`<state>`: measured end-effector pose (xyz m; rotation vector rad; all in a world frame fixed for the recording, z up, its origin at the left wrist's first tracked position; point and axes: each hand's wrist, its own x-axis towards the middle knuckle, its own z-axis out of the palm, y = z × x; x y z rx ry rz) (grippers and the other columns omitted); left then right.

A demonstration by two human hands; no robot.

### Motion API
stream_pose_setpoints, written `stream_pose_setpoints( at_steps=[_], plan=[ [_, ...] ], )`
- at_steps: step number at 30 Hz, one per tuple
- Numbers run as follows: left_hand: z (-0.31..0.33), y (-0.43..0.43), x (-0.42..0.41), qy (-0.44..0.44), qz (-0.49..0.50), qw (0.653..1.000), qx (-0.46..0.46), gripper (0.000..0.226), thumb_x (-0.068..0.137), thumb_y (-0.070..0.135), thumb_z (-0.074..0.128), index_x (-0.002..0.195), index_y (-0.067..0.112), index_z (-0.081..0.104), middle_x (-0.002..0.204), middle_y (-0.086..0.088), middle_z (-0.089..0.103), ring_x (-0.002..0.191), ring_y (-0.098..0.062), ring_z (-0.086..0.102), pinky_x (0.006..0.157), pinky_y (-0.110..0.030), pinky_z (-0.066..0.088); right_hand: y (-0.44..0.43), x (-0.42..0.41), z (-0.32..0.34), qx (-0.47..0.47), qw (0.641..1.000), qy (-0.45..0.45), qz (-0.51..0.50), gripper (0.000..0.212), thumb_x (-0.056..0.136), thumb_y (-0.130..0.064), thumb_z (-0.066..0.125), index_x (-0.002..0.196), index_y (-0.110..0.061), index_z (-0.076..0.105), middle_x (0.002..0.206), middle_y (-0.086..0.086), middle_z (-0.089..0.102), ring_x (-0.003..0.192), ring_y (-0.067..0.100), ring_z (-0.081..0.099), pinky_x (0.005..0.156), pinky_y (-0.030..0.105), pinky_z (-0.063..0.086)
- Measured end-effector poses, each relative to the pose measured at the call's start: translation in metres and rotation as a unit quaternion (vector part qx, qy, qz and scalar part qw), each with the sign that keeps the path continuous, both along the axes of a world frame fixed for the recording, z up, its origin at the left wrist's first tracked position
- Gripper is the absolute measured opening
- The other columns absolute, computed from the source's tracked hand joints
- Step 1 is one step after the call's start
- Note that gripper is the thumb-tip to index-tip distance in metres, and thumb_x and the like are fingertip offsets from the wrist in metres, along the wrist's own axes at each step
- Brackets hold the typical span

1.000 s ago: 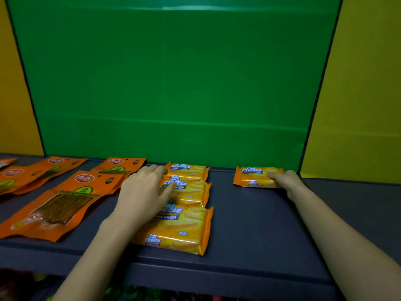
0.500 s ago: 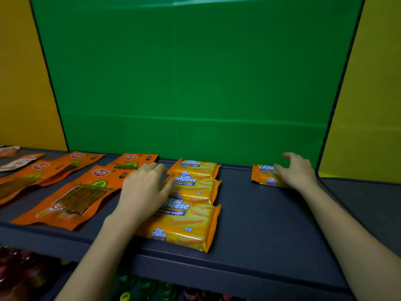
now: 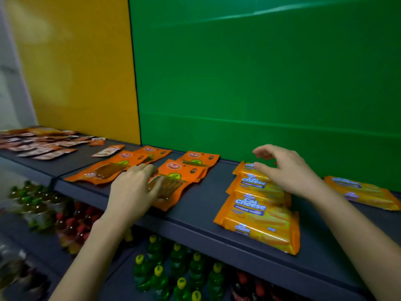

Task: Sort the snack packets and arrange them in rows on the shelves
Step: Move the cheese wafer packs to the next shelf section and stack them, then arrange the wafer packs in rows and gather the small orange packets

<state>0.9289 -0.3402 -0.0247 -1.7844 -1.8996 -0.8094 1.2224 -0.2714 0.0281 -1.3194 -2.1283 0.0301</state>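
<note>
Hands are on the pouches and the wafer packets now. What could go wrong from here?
1. The front Cal Cheese packet lies near the shelf edge; if the right hand nudges that column forward, the packet may drop onto the bottles below.
2. The left hand rests on the front orange pouch, which overlaps the pouch behind; sliding it could skew that row.

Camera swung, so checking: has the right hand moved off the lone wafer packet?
Yes. The right hand has moved left, off the lone wafer packet and over the back of the Cal Cheese stack.
</note>
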Motion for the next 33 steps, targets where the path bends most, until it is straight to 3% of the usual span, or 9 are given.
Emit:
stream_pose_setpoints(
  at_steps=[8,12,15,24,28,33],
  plan=[
    [-0.007,-0.060,-0.136,-0.004,0.063,0.997,-0.031,0.042,0.079,0.045,0.041,0.092,0.013,0.066,0.090,-0.006,0.068,0.090,-0.030,0.064,0.064,-0.036,0.049,-0.038,-0.153,-0.003,-0.005,0.996,-0.039,0.086,0.031,0.088,-0.034,0.056,0.118,-0.027,0.057,0.120,-0.007,0.062,0.112,0.016,0.057,0.096,0.039,0.045],
    [-0.018,-0.093,-0.212,0.007,0.091,0.995,-0.049,0.042,0.078,0.046,0.043,0.085,0.011,0.065,0.079,-0.006,0.067,0.080,-0.031,0.065,0.058,-0.034,0.048,-0.058,-0.241,-0.018,0.005,0.992,-0.037,0.118,0.030,0.089,-0.034,0.055,0.118,-0.028,0.055,0.119,-0.009,0.061,0.112,0.013,0.056,0.094,0.034,0.045],
    [-0.028,-0.113,-0.257,0.015,0.097,0.993,-0.068,0.050,0.076,0.052,0.034,0.080,0.012,0.065,0.074,-0.003,0.066,0.074,-0.028,0.066,0.052,-0.033,0.048,-0.072,-0.296,-0.032,-0.006,0.989,-0.036,0.141,0.030,0.089,-0.037,0.053,0.118,-0.030,0.054,0.119,-0.010,0.061,0.112,0.015,0.056,0.093,0.038,0.047],
    [-0.041,-0.161,-0.392,0.026,0.165,0.984,-0.067,0.042,0.083,0.049,0.041,0.091,0.015,0.063,0.090,-0.002,0.068,0.088,-0.025,0.064,0.062,-0.033,0.047,-0.091,-0.457,-0.053,-0.051,0.977,-0.049,0.201,0.035,0.091,-0.040,0.051,0.125,-0.030,0.050,0.124,-0.012,0.057,0.117,0.012,0.052,0.091,0.036,0.048],
    [-0.039,-0.159,-0.433,0.020,0.161,0.986,-0.045,0.027,0.089,0.038,0.054,0.095,0.014,0.064,0.092,-0.003,0.068,0.087,-0.024,0.063,0.063,-0.031,0.045,-0.079,-0.509,-0.052,-0.052,0.976,-0.030,0.209,0.034,0.091,-0.038,0.051,0.124,-0.028,0.052,0.122,-0.010,0.059,0.113,0.012,0.055,0.091,0.035,0.048],
    [-0.049,-0.138,-0.484,0.015,0.163,0.985,-0.045,0.029,0.090,0.040,0.050,0.102,0.016,0.062,0.099,-0.001,0.067,0.093,-0.020,0.062,0.065,-0.028,0.042,-0.054,-0.568,-0.060,-0.075,0.975,-0.007,0.209,0.031,0.091,-0.039,0.052,0.120,-0.030,0.053,0.118,-0.012,0.059,0.111,0.011,0.056,0.091,0.035,0.048]
  ],
)
